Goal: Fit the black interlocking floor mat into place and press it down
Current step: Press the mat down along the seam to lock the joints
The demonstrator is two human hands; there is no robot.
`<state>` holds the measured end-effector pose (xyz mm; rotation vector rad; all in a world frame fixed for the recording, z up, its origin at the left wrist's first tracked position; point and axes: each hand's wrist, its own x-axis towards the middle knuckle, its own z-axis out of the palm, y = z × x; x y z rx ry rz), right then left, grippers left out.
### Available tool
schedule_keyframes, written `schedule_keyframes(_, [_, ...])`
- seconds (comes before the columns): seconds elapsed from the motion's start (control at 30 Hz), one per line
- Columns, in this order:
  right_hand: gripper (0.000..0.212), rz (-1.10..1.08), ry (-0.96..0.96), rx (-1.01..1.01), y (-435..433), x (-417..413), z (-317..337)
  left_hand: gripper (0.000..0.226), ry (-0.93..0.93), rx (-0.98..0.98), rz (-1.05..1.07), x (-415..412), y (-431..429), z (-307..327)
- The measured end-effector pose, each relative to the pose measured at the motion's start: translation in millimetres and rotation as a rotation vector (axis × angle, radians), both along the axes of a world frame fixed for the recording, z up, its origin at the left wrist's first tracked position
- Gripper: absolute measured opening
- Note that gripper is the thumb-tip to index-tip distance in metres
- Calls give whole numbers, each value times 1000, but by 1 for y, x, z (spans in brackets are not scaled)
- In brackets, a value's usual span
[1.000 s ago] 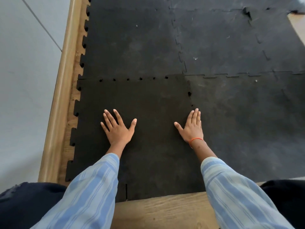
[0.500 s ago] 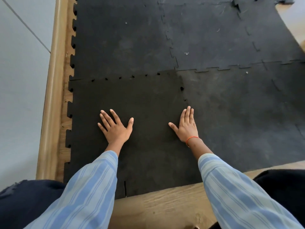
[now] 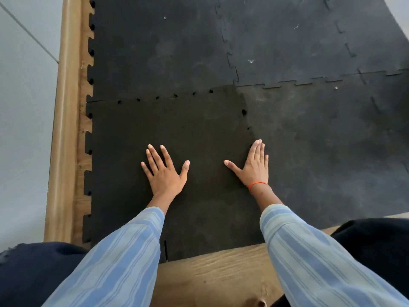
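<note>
A black interlocking floor mat (image 3: 172, 129) lies flat on the wooden floor, darker than the dusty mats around it. Small gaps show along its far seam and at its right seam. My left hand (image 3: 164, 173) rests palm down on the mat's middle with fingers spread. My right hand (image 3: 253, 167) lies flat at the mat's right edge, fingers together over the seam, thumb out, with an orange band at the wrist. Neither hand holds anything.
Dusty grey-black mats (image 3: 321, 140) adjoin on the right and beyond. A wooden skirting strip (image 3: 64, 129) and a pale wall (image 3: 24, 129) run along the left. Bare wooden floor (image 3: 212, 278) shows at the near edge, between my dark-clad knees.
The view has shifted slightly, the mats sliding leftward and down in frame. Both hands stay flat on the same spots of the mat.
</note>
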<state>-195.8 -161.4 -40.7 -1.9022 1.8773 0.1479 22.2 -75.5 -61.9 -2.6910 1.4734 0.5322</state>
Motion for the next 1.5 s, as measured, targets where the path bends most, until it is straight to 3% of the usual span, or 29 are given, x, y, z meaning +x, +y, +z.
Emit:
schedule_keyframes(0.47, [126, 210, 88, 60, -44, -6, 8, 93, 11, 43, 0, 1, -5, 5])
schedule_keyframes(0.57, [114, 223, 55, 134, -56, -13, 21, 92, 9, 40, 3, 1, -4, 5])
schedule_keyframes(0.73, [84, 137, 23, 36, 6, -32, 8, 89, 17, -9, -59, -16, 1, 5])
schedule_keyframes(0.9, [80, -5, 44, -27, 27, -30, -1, 88, 20, 15, -51, -28, 0, 5])
schedule_keyframes(1.23, [81, 21, 75, -72, 23, -31, -13, 89, 30, 61, -61, -25, -2, 6])
schedule_keyframes(1.5, [82, 72, 144, -160, 93, -43, -12, 90, 26, 29, -47, -30, -2, 6])
